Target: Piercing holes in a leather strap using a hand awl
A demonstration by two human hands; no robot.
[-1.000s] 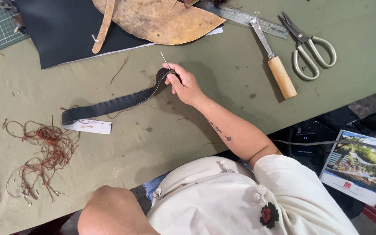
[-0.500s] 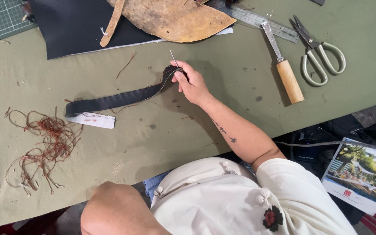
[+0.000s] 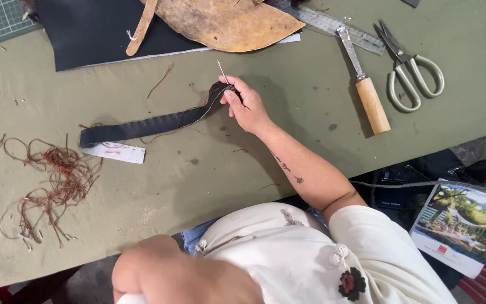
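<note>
Head view: the right hand (image 3: 247,107) is seen with its fingers (image 3: 230,95) pinched on the end of a black strap (image 3: 153,125), and a needle (image 3: 221,71) sticks up from the grip. The strap is laid flat on the green tabletop (image 3: 209,169), stretched leftward from the hand, with a white tag (image 3: 115,152) just under its far end. A tangle of brown thread (image 3: 46,180) is found left of the strap and below it. Above the strap, black leather (image 3: 91,34) and a tan hide (image 3: 226,22) are spread. Right of the strap, a wooden-handled knife (image 3: 367,90), a ruler (image 3: 333,22) and scissors (image 3: 412,73) are laid. The left hand is not seen; its fingers cannot be told.
</note>
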